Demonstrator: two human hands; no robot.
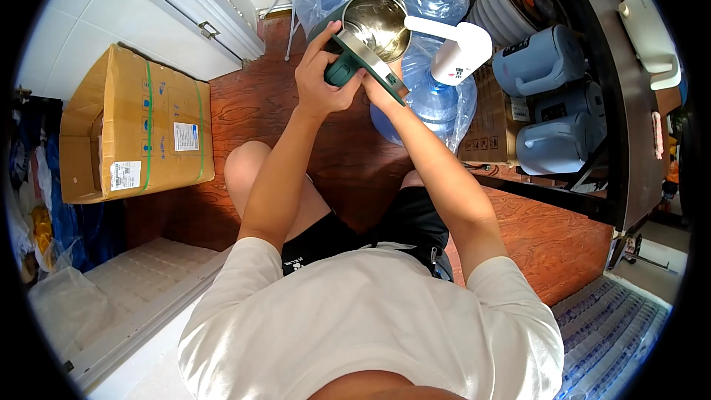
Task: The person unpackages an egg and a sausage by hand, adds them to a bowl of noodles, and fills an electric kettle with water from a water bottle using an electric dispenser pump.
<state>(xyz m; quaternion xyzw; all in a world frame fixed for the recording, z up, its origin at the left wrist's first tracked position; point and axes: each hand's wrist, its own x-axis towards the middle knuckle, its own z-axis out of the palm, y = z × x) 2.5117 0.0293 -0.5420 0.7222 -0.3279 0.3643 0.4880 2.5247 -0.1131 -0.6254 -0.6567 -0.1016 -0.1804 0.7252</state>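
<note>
My L hand (pixel 322 83) grips the green kettle (pixel 376 15), R hand (pixel 381 93) low by the open lid (pixel 375 61), part hidden, can't tell its grip. Kettle mouth's at pump spout (pixel 432 27); best w/ steady wrists, lid clear.

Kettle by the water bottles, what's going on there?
A person is holding the green kettle open and tilted in their left hand. The right hand is at its near side, partly hidden. The kettle's mouth is at the spout of the white pump, which sits on a blue bottle. I can't tell whether water is flowing.
</note>
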